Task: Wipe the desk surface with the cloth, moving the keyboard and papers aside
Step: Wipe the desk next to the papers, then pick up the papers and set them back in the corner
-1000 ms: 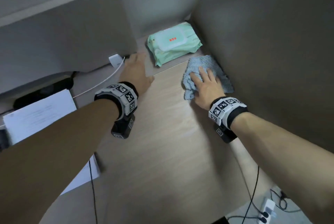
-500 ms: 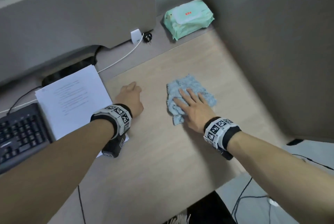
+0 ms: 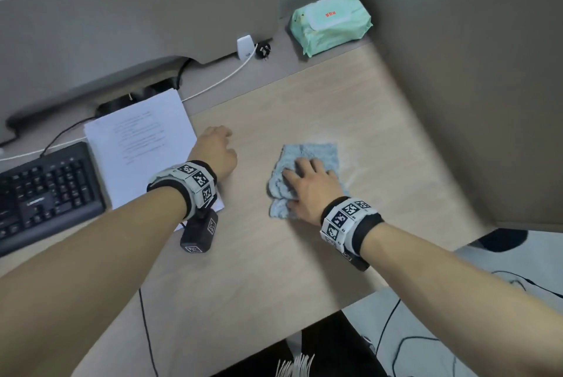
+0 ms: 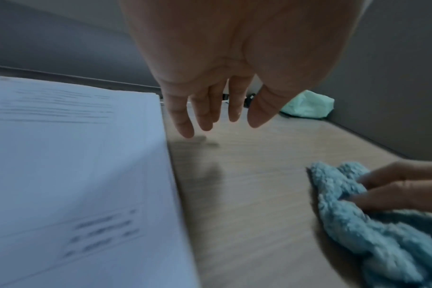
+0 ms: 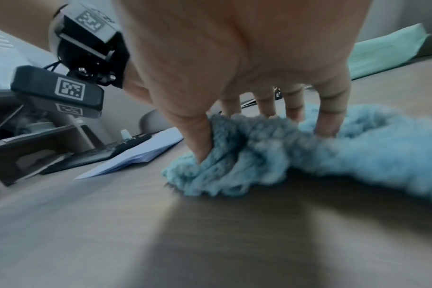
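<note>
A crumpled light-blue cloth (image 3: 307, 152) lies mid-desk on the wood desk surface (image 3: 274, 254). My right hand (image 3: 307, 181) presses on it with spread fingers, the thumb pushed into a bunched fold; the right wrist view shows the cloth (image 5: 358, 152) under the right hand (image 5: 259, 124). My left hand (image 3: 217, 148) hovers empty just right of the papers (image 3: 140, 145), with relaxed fingers (image 4: 183, 126) near the paper's edge (image 4: 74, 175). The black keyboard (image 3: 45, 194) lies left of the papers, with its right end under them.
A green wet-wipes pack (image 3: 330, 21) sits in the far right corner. A white charger (image 3: 245, 47), a black plug (image 3: 262, 49) and a white cable lie along the back strip. A grey partition (image 3: 457, 87) walls the right side. The desk's front edge (image 3: 320, 320) is close.
My right hand has dragged the cloth from the far right corner back toward me to mid-desk. My left hand has drawn back from the rear strip to beside the papers.
</note>
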Demonstrator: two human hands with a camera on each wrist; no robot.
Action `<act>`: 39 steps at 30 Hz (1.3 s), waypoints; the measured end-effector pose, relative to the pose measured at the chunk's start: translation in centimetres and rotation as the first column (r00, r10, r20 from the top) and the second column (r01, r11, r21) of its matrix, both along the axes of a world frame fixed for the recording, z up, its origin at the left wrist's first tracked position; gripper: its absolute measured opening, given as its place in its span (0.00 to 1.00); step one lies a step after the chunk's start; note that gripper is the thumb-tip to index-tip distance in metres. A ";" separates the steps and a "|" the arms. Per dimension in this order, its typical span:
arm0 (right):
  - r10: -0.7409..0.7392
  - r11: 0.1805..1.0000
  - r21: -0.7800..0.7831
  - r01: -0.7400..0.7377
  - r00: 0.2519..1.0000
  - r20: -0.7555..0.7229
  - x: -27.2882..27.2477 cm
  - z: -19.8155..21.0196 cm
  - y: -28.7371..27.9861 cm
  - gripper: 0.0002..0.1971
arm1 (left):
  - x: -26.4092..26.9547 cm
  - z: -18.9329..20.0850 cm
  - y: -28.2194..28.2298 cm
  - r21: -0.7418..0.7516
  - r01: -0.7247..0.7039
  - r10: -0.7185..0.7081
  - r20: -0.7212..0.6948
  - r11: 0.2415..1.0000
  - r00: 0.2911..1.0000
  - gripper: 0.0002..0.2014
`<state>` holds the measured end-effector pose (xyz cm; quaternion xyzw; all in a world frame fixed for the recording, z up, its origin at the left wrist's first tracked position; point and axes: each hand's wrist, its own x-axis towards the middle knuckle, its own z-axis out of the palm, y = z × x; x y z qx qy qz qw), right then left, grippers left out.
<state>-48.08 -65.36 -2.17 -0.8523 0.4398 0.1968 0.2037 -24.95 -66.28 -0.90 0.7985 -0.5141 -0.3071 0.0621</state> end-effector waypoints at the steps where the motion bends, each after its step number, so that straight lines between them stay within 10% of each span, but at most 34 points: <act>1: 0.013 0.999 0.035 -0.014 1.000 0.006 0.4 0.5 0.5 0.39 | 0.9 0.5 1.0 -0.006 -0.045 0.045 0.002 0.999 0.999 0.22; 6: 0.047 0.966 0.254 -0.036 0.998 -0.040 2.5 2.9 1.3 0.41 | 5.8 1.2 5.9 0.038 -0.260 0.258 0.042 0.965 0.965 0.20; 17: -0.427 0.861 0.379 0.340 0.887 0.174 14.4 3.6 -0.5 0.17 | 15.8 3.5 14.8 0.199 -0.612 0.606 0.097 0.766 0.790 0.12; 24: -0.632 0.728 0.392 0.563 0.772 0.065 19.6 3.2 0.8 0.09 | 17.7 1.5 17.9 0.406 -0.759 0.861 -0.257 0.509 0.439 0.25; 27: -0.653 0.683 0.417 0.600 0.757 -0.022 21.2 2.7 1.0 0.07 | 17.4 1.1 17.4 0.450 -0.756 0.868 -0.378 0.475 0.321 0.14; 39: -0.617 0.731 0.390 0.559 0.786 0.029 22.0 1.9 1.5 0.07 | 17.5 0.6 16.1 0.480 -0.691 0.839 -0.372 0.541 0.398 0.18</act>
